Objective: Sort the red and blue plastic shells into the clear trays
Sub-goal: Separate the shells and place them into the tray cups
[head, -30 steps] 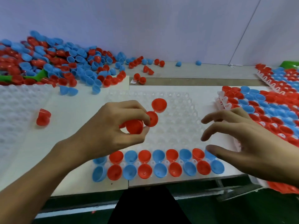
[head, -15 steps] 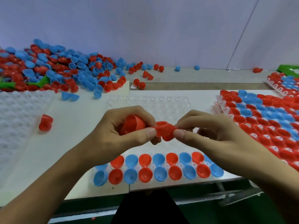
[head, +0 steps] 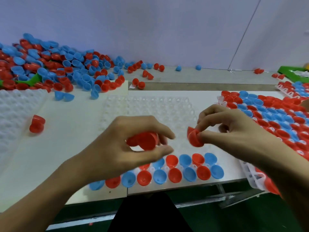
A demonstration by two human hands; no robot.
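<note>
The left hand [head: 120, 148] curls round a stack of red shells [head: 142, 141], fingers [head: 160, 129] arched over the top and thumb underneath. The right hand [head: 234, 131] pinches a single red shell [head: 194, 137] between thumb and fingertips [head: 203, 124], its rim tilted up, a short gap apart from the left hand's stack. Both hands hover above the clear tray [head: 150, 106], whose dimpled cells lie bare beyond the fingers. Just below the fingers, towards the person, two rows of the tray are filled: red and blue shells [head: 173, 174] alternate, open side up, and the left palm hides the start of the upper row. Right of the right hand's fingers, a filled tray [head: 275, 114] packed with red and blue runs off the edge of view, partly covered by the right wrist. Well left of the left hand's fingers, a lone pair of nested red shells [head: 37, 123] lies on the white surface [head: 70, 131], beside another clear tray [head: 15, 111]. Far beyond the fingers, a big loose pile of shells [head: 58, 67] spreads along the wall, with stragglers scattered to its right.
</note>
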